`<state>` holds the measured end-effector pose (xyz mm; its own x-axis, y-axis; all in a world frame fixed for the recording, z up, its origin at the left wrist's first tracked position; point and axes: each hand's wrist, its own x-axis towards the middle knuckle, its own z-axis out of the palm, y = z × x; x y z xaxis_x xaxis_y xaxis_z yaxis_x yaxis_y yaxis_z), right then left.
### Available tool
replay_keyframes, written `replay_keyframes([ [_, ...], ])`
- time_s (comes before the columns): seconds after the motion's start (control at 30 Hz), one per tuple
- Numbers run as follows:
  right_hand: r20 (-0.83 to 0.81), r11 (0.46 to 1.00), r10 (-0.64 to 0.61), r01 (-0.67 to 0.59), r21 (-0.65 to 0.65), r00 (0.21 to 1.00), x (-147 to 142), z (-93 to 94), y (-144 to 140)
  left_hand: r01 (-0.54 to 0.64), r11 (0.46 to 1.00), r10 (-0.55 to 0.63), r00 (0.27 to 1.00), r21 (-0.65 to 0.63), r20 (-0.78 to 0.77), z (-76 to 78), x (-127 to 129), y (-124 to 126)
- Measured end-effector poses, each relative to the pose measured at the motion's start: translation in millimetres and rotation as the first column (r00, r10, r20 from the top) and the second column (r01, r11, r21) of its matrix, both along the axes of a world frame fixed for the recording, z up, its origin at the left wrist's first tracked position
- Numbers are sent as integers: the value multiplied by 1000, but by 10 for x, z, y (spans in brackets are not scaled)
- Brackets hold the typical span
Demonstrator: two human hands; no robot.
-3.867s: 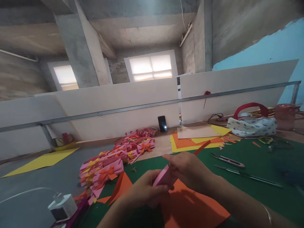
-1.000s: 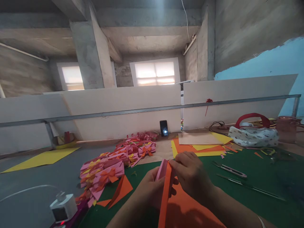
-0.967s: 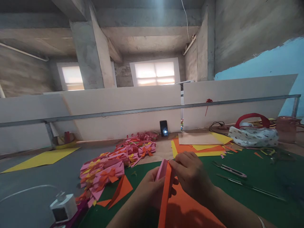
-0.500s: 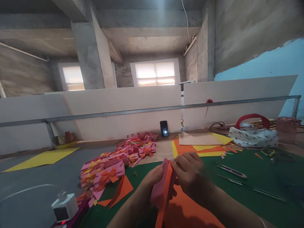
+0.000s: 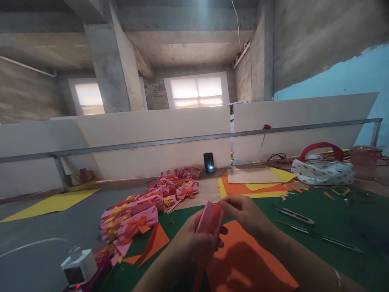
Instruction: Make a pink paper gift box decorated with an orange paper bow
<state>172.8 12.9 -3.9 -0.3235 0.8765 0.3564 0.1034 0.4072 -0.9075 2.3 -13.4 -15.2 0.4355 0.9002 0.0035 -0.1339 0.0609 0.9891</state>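
Note:
My left hand [image 5: 196,243] is closed around a small pink folded-paper packet [image 5: 203,219], with its thumb across the front. An orange paper strip [image 5: 215,217] lies lengthwise over the packet, and its tail hangs down below my left hand. The fingers of my right hand [image 5: 244,213] pinch the strip at the packet's upper end. Beneath both hands an orange paper sheet [image 5: 252,259] rests on the green mat [image 5: 328,215]. To the left is a heap of pink paper packets [image 5: 148,200] with orange and yellow bows, beside a folded orange scrap [image 5: 155,243].
A craft knife [image 5: 296,215] and a slim pointed metal tool [image 5: 322,237] lie at right. Behind are stacked coloured sheets [image 5: 226,190], a propped phone [image 5: 209,163] and a patterned bag [image 5: 322,172] with a red handle. A white plug adapter [image 5: 79,267] sits front left.
The packet has turned so the strip now faces me, and my left thumb has come down over it. My right hand still pinches the upper end. The view has shifted slightly.

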Motion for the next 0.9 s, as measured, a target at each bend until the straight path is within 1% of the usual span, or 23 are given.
replay_keyframes([
  [0.13,-36,996,-1,-2,-84,999,-10,-8,-8,-3,999,6,999,39,-54,24,21,-1],
  [0.27,-27,994,54,-56,-89,998,-5,-5,-15,-18,998,23,996,66,-82,16,29,-10],
  [0.33,-22,995,51,-53,-89,998,-9,-1,-17,9,998,-3,996,67,-91,-15,15,-1],
  [0.47,-23,994,18,-21,-105,1000,-25,-6,-4,109,992,-104,992,66,-73,-69,-24,34],
  [0.57,9,997,-1,1,-83,1000,-31,-27,12,121,990,-115,991,77,-74,-71,-25,46],
  [0.6,30,999,-18,19,-46,999,-31,-38,17,116,991,-111,991,71,-74,-68,-19,48],
  [0.63,56,998,-56,55,21,997,-30,-50,20,103,993,-99,993,64,-66,-66,-11,50],
  [0.67,84,987,-114,104,119,990,-29,-63,23,82,995,-78,995,57,-56,-67,-3,52],
  [0.7,111,960,-178,148,236,978,-28,-78,25,52,997,-50,997,55,-52,-70,4,56],
  [0.77,145,867,-288,193,459,947,-28,-108,29,-5,997,10,998,77,-61,-82,15,65],
  [0.8,156,821,-322,193,537,934,-28,-123,32,-28,995,36,997,101,-74,-88,20,70],
  [0.83,165,787,-343,186,589,925,-29,-138,35,-50,991,62,994,127,-91,-94,25,73],
  [0.9,172,741,-384,191,644,907,-32,-165,41,-87,980,111,985,181,-130,-97,37,76],
])
